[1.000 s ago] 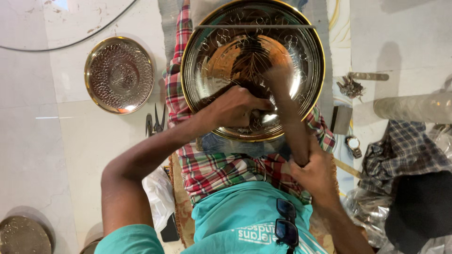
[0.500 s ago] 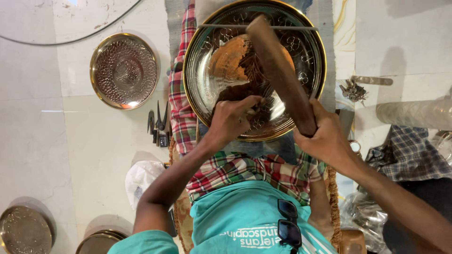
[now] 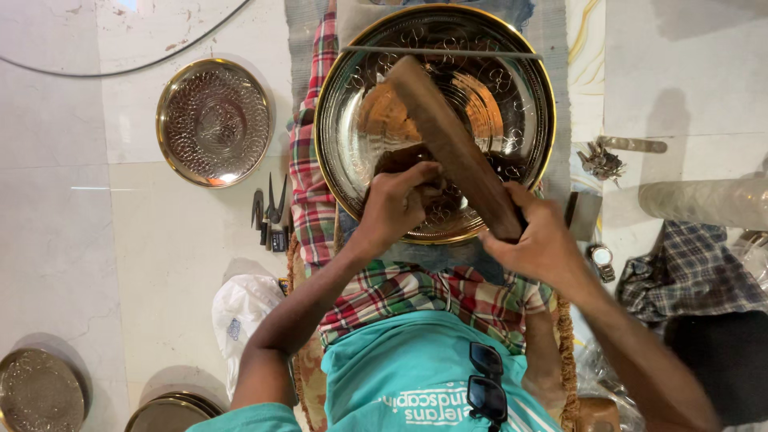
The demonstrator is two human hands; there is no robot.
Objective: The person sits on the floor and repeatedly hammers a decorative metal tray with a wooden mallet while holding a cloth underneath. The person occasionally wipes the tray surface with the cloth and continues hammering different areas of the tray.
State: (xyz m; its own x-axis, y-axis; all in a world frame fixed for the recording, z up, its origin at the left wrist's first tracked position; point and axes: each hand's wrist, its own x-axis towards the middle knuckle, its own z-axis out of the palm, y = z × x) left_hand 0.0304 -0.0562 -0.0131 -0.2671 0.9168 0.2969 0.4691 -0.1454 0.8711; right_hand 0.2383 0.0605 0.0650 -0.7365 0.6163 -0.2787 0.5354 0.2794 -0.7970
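Note:
A large round engraved metal plate [image 3: 520,88] with a gold rim rests on my lap, over a red checked cloth [image 3: 308,176]. My left hand [image 3: 396,200] is closed at the plate's near part, pressing a small dark tool that is mostly hidden under my fingers. My right hand [image 3: 540,240] grips the handle end of a long brown wooden bat [image 3: 448,136]. The bat slants up and left above the plate, over my left hand. A thin metal rod [image 3: 440,52] lies across the plate's far part.
A smaller engraved plate [image 3: 214,122] lies on the tiled floor at left, with small hand tools [image 3: 270,212] and a white bag [image 3: 244,308] near my knee. More plates [image 3: 40,392] sit bottom left. At right are a wristwatch [image 3: 602,260], metal bits [image 3: 600,160], a cylinder [image 3: 704,200] and checked cloth [image 3: 688,268].
The wooden bat has risen from low by my left hand to a raised slant over the plate. My left hand stayed on the plate.

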